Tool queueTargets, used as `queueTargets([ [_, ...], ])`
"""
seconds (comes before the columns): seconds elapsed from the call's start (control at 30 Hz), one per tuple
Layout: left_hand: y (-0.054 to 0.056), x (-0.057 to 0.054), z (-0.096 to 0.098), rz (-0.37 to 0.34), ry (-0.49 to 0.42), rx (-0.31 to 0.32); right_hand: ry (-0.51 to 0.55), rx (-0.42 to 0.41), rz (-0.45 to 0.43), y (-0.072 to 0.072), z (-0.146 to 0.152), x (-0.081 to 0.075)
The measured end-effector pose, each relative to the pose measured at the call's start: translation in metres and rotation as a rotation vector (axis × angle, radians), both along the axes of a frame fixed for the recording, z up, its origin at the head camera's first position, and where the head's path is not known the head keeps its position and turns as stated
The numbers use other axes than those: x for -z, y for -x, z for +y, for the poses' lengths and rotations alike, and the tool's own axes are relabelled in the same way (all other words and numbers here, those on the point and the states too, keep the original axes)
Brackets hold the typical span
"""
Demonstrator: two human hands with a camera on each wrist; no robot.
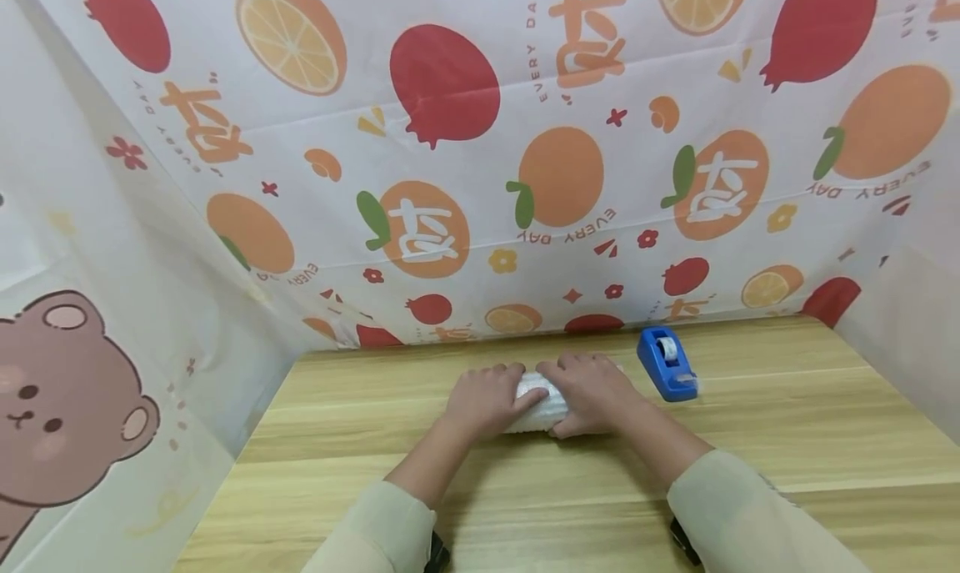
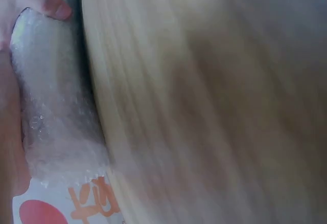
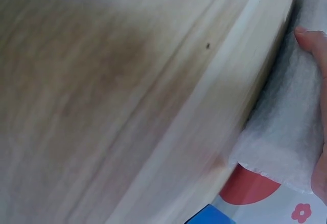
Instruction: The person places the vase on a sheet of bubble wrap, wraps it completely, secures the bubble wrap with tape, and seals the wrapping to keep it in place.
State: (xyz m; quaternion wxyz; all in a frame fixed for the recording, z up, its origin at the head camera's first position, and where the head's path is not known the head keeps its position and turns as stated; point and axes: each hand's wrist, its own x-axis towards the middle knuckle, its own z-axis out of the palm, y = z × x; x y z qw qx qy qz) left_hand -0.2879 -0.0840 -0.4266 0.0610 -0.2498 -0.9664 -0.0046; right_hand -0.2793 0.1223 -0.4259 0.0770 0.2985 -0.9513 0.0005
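A roll of clear bubble wrap [image 1: 542, 408] lies crosswise on the wooden table, near its back. My left hand [image 1: 486, 399] grips the roll's left part, and my right hand [image 1: 594, 394] grips its right part. Both hands lie over the top, thumbs on the side nearer me. In the left wrist view the bubbly roll [image 2: 56, 101] runs beside the hand, with a thumb across it. From the right wrist, the wrapped roll [image 3: 283, 127] shows a flattened, ragged end. Whatever may be inside the wrap cannot be made out.
A blue tape dispenser [image 1: 666, 366] with a roll of tape stands right of my right hand. Behind the wooden table [image 1: 360, 473] hangs a fruit-print cloth [image 1: 480, 173]. A bear-print cloth [image 1: 67, 406] hangs at the left.
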Motion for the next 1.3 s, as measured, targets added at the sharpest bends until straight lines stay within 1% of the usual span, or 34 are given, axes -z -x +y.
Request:
queueTargets([
  [0.07, -0.002, 0.001, -0.001, 0.012, 0.010, 0.010, 0.003, 0.001, -0.003, 0.000, 0.000, 0.001],
  [0.13, -0.003, 0.001, -0.002, 0.008, 0.013, 0.026, 0.003, 0.005, -0.005, 0.000, -0.001, 0.001],
  [0.3, -0.005, -0.004, -0.004, -0.035, 0.002, 0.071, -0.003, 0.023, -0.014, 0.001, -0.002, -0.001],
  [0.47, -0.007, -0.008, -0.005, -0.084, -0.008, 0.101, -0.001, 0.037, -0.056, 0.003, -0.002, -0.002],
  [0.57, -0.007, -0.011, -0.005, -0.093, -0.004, 0.111, 0.008, 0.045, -0.091, 0.006, -0.003, -0.004],
  [0.7, -0.006, -0.013, -0.006, -0.106, -0.001, 0.107, 0.022, 0.051, -0.152, 0.013, -0.003, -0.006],
  [0.93, -0.002, -0.010, -0.008, -0.122, -0.015, 0.102, 0.052, 0.071, -0.248, 0.020, -0.004, -0.012],
  [1.17, 0.004, -0.011, -0.007, -0.111, -0.022, 0.102, 0.053, 0.079, -0.291, 0.026, -0.005, -0.018],
  [1.3, 0.005, -0.011, -0.006, -0.115, -0.015, 0.084, 0.067, 0.075, -0.333, 0.029, -0.005, -0.021],
])
